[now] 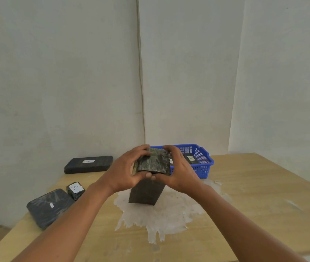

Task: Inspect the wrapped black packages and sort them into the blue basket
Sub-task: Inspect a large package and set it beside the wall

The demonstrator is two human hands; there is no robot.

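A black wrapped package (pixel 153 164) stands on end on the table's middle, tilted a little toward me. My left hand (pixel 126 172) grips its upper left side and my right hand (pixel 181 172) its upper right side, thumbs meeting at the front. Behind my right hand sits the blue basket (pixel 204 160), holding a black package with a white label (pixel 190 158). On the left lie three more black packages: a long flat one (pixel 88 164) by the wall, a small one (pixel 75 190) with a white label, and a large rounded one (pixel 49 207) near the table's left edge.
The wooden table (pixel 254 195) has a white patch (pixel 161 218) of worn surface under the held package. Pale walls meet in a corner just behind the basket. The table's left edge runs close to the large package.
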